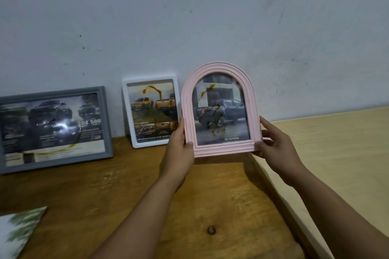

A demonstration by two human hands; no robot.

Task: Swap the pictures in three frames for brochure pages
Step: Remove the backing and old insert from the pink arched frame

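Pink arched frame point(219, 109) with a Toyota pickup brochure page point(221, 111), held upright just above the wooden table point(126, 191), near the wall point(189, 17). Left hand point(179, 149) gripping its lower left edge, thumb on the front; right hand point(273, 143) gripping its lower right edge, fingers curled behind. Left of the pink frame: white frame point(151, 111) just beside, grey frame point(54, 128) farther, both leaning against the wall with truck pages. Loose picture point(19, 231) at the table's near left.

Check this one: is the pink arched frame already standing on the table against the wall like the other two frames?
No: the pink arched frame is held above the wooden table, gripped at its lower corners by the left hand and right hand.
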